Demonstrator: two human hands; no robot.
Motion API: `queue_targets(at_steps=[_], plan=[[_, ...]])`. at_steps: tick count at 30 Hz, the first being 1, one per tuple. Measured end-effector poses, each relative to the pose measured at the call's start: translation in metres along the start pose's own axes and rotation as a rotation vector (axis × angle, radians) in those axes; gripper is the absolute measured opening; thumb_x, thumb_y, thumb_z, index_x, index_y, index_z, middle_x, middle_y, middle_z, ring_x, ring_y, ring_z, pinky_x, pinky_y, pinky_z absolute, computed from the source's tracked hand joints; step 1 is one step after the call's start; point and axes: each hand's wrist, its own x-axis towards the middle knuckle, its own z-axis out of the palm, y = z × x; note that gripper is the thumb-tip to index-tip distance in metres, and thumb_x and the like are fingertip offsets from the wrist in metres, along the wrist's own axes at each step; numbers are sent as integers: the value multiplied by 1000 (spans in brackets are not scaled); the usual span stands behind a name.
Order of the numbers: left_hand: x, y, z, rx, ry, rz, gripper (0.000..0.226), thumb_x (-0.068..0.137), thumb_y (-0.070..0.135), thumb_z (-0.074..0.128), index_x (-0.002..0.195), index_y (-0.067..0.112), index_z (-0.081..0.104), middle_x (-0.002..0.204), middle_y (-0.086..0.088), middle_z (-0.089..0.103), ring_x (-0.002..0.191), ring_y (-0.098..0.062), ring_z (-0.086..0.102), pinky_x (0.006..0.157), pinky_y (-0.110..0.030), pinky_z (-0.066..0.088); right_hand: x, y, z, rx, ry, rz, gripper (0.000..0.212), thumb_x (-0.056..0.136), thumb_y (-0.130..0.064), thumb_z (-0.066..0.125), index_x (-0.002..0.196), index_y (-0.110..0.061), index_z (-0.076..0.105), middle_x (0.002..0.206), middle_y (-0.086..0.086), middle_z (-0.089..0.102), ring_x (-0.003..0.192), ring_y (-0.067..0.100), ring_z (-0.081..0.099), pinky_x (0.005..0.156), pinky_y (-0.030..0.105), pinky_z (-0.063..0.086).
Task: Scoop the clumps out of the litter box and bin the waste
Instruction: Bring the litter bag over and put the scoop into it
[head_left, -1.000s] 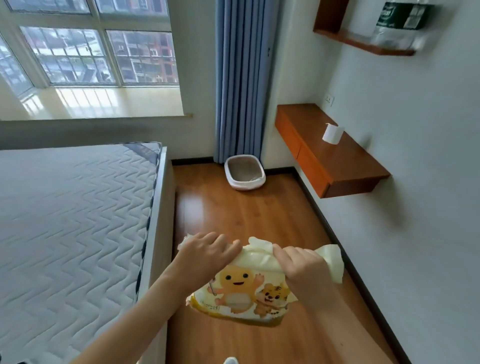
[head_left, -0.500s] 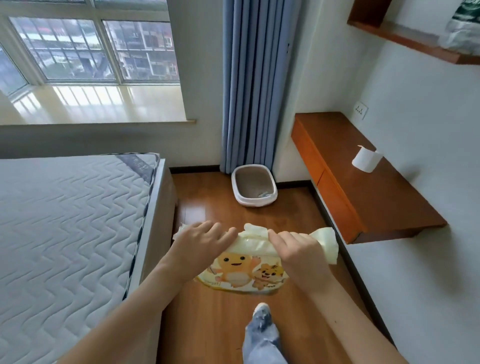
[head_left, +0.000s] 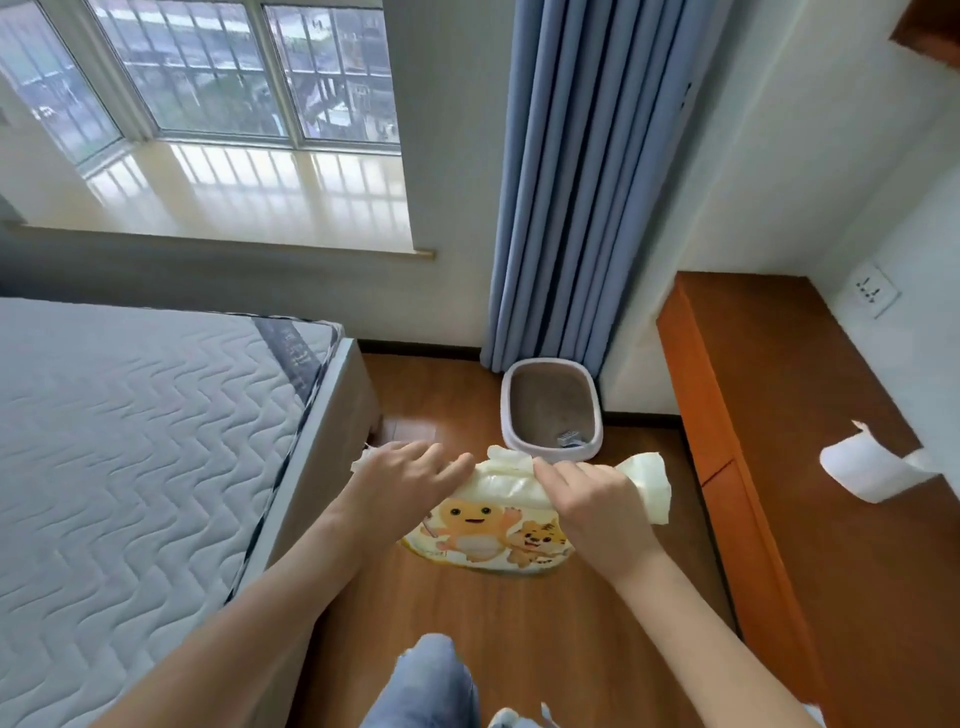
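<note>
Yellow plastic bag (head_left: 498, 493) pinched in left hand (head_left: 405, 480) and right hand (head_left: 592, 499)

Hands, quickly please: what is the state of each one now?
Left hand: holds the top edge of the yellow cartoon bag.
Right hand: grips the same bag's top edge.
</note>
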Motion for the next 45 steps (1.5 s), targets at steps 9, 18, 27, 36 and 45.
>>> queue_targets(at_steps=[9, 18, 27, 36, 45], plan=[[119, -114, 93, -96, -48, 5, 50, 53, 1, 76, 100, 15, 65, 63, 1, 56, 48, -15, 53, 41, -26, 45, 116, 94, 99, 0, -86, 45, 36, 62, 1, 75, 97, -9, 71, 57, 1, 58, 44, 17, 54, 39, 24, 43], [212, -227, 171, -177, -102, -11, 69, 44, -4, 73, 105, 17, 47, 63, 1, 52, 48, -17, 50, 43, -28, 43, 236, 166, 175, 27, -156, 75, 39, 59, 0, 79, 96, -8, 72, 56, 1, 58, 43, 17, 53, 39, 23, 39], [275, -277, 285, -118, -109, -143, 35, 62, 3, 73, 94, 16, 66, 64, -1, 54, 50, -18, 51, 44, -28, 38, 300, 239, 297, 134, -277, -7, 48, 62, -14, 86, 105, -3, 68, 67, 9, 66, 51, 24, 62, 41, 28, 49], [275, -273, 498, 7, -66, -369, 41, 56, -6, 69, 87, 21, 66, 60, 2, 49, 50, -19, 45, 48, -27, 28, 306, 274, 507, 168, -187, -116, 31, 65, -7, 75, 95, -2, 69, 60, 10, 62, 46, 25, 58, 40, 24, 39], [239, -269, 717, 117, 95, -430, 44, 52, -13, 56, 82, 19, 65, 60, 1, 46, 51, -21, 44, 46, -31, 35, 271, 269, 738, 143, -95, -138, 25, 66, -5, 77, 88, -8, 68, 58, 5, 61, 46, 24, 58, 40, 25, 39]])
